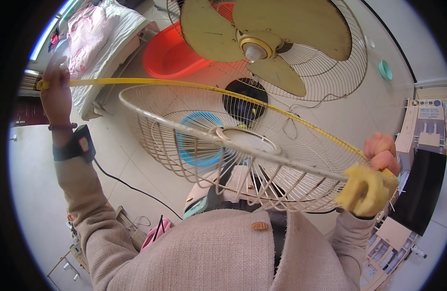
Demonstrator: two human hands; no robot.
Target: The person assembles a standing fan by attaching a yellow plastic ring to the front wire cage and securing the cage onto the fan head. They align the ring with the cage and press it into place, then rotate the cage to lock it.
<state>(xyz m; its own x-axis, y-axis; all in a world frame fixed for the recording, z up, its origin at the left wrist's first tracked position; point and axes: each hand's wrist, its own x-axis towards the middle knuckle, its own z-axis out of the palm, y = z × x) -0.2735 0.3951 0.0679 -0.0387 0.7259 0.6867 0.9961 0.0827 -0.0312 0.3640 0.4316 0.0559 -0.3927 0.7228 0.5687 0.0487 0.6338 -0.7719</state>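
A white wire fan grille point(199, 128) with a round plate at its centre is tilted in front of my body. A long yellow strip point(184, 84) arcs along its far side, between my two hands. My left hand point(57, 92), raised at the far left and slightly blurred, is closed on the strip near its end. On the right, my right hand point(381, 153) is closed at the grille's rim. A bunched yellow cloth point(362, 191) sits in its grip around the rim; the strip's near end is hidden there.
Beyond the grille stands a fan with dull yellow blades point(272, 29) and its rear wire cage. Red point(170, 53) and blue point(200, 116) basins lie on the tiled floor. A bed point(107, 53) is far left, a pale appliance point(430, 126) right. A black cable point(131, 186) hangs from my left wrist.
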